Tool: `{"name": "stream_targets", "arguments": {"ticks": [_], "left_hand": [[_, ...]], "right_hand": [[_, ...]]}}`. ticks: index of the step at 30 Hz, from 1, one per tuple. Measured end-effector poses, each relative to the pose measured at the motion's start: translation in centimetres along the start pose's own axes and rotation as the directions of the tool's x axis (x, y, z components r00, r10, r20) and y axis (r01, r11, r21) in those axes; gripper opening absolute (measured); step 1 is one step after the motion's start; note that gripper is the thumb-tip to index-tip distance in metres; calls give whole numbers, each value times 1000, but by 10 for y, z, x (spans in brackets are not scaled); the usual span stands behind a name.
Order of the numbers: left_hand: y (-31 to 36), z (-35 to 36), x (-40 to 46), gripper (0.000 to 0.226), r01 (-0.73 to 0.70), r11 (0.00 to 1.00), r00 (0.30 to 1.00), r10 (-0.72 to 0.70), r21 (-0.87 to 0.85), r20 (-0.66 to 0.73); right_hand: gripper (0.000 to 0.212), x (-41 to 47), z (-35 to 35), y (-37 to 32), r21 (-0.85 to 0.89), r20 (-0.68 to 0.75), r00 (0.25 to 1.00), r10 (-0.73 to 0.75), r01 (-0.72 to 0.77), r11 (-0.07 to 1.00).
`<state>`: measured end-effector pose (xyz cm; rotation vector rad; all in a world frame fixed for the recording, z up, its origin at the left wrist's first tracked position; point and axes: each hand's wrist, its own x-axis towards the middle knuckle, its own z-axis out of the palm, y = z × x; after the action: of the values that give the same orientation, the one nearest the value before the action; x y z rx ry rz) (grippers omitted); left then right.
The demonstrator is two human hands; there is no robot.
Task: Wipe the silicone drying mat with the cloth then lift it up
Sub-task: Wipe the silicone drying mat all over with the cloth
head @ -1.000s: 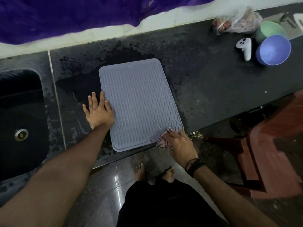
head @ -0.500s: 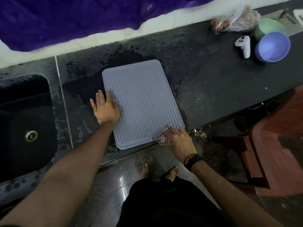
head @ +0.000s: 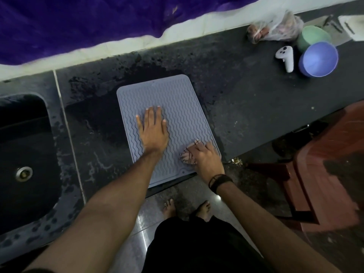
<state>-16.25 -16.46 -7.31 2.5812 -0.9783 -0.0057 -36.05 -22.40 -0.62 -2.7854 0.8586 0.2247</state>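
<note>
A grey silicone drying mat (head: 177, 99) with a wavy ribbed surface lies flat on the dark wet counter (head: 246, 107), its near edge at the counter's front edge. My left hand (head: 153, 131) lies flat on the middle of the mat, fingers straight and spread. My right hand (head: 204, 156) presses a small checked cloth (head: 188, 154) onto the mat's near right corner, its fingers curled over the cloth. Most of the cloth is hidden under that hand.
A black sink (head: 23, 154) sits at the left. At the far right stand a blue bowl (head: 319, 59), a green bowl (head: 311, 36), a white controller (head: 285, 58) and a plastic bag (head: 275, 28). A red chair (head: 325, 170) stands to my right.
My left hand has moved from the mat's left edge onto its middle. My right hand with the cloth has slid from the mat's near edge up onto its surface.
</note>
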Motion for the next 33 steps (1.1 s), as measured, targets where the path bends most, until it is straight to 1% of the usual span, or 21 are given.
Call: {"name": "stream_targets", "arguments": {"ticks": [4,6,9,11,12,15,17,19,21,25,26,29,31,32,33], "left_hand": [[-3,6,1,57,7,1000,1000,-7,-12,2],[-3,6,1,58,16,999,1000,-16,-31,6],[-3,7,1,60,21,999,1000,-21,-27,18],[-4,7,2,61,24,999,1000,-23,-29,17],[-4,7,2,61,28,999,1000,-28,-32,8],[-4,9,2,62,49,998,999,-49,-38,-12],[-5,11,2,62,60,998,998,-60,-29,-15],[-5,12,2,63,69,998,998,-69,-8,-4],[-6,13,2,63,68,997,998,-68,22,12],[-5,14,2,61,67,997,998,-68,35,13],[-5,14,1,60,66,997,998,-66,36,10],[-4,13,2,58,55,997,998,-56,57,4],[-4,12,3,55,46,996,999,-47,70,3],[-4,12,3,54,40,996,999,-40,77,4],[-4,12,2,54,37,996,999,-37,85,5]], "right_hand": [[47,-51,2,11,14,3,1000,-10,10,1000],[45,-61,-1,14,22,-12,1000,-13,13,1000],[38,-32,-11,11,51,-110,994,16,-11,999],[40,3,-17,6,75,-160,986,38,-26,997],[42,22,-19,3,84,-159,986,42,-29,996],[45,64,-19,-5,40,-51,998,30,-28,999],[45,71,-12,-4,-13,17,1000,16,-16,1000],[48,58,-7,1,-23,29,1000,-12,12,1000],[50,35,-4,6,1,30,999,-39,39,999],[47,-1,-3,19,27,53,992,-115,114,993],[47,-2,-4,22,42,43,991,-125,123,992],[41,23,-14,26,102,-58,991,-125,130,986],[41,61,-23,21,127,-141,982,-127,145,981],[42,83,-27,17,133,-164,978,-128,151,980],[42,103,-31,13,128,-158,979,-131,152,980]]}}
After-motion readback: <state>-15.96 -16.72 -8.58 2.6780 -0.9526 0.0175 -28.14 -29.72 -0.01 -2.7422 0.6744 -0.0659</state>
